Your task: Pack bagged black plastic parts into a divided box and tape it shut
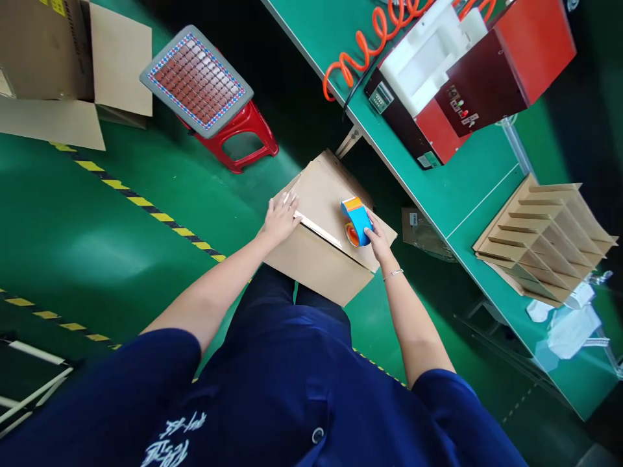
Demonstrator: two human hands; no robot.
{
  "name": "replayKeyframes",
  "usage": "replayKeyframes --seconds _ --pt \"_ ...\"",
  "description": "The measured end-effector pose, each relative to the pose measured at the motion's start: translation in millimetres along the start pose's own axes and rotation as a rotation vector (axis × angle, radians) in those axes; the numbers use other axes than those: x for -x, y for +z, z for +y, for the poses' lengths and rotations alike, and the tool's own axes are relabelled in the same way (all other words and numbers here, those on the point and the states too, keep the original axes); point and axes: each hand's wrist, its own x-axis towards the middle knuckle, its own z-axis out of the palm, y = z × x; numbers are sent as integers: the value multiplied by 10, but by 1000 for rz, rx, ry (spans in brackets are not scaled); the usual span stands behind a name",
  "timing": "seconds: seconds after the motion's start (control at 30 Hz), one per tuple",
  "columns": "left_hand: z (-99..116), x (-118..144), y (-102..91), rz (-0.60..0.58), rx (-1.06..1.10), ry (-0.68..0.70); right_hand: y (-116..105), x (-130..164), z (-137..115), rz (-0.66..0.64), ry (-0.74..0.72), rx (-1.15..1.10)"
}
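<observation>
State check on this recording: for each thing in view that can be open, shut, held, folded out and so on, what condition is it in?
Left hand: spread on the box
Right hand: gripping the tape dispenser
Tape dispenser: held, over the box top
Box: top looks closed
Other carton: flaps spread open
Stool: upright, mat-topped
Cardboard divider: opened into cells
Red machine: on or off, cannot tell

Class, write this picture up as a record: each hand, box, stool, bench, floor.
Left hand: resting on the box
Right hand: holding a blue and orange tape dispenser
Box: cardboard, in front of the legs
Stool: red, patterned seat
Bench: green, bearing a red machine and cardboard dividers
Floor: green, yellow-and-black stripes
</observation>
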Motion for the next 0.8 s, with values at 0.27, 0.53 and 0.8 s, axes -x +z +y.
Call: replayKeyframes --seconds 0.27,0.53,0.8 --pt "20 -34 78 44 57 -89 231 113 -188 56 -44 144" --pt "-175 1133 -113 268 91 -18 526 29 -45 38 -47 252" --pt "-20 -138 285 -14 90 1 375 188 -220 -93 -181 417"
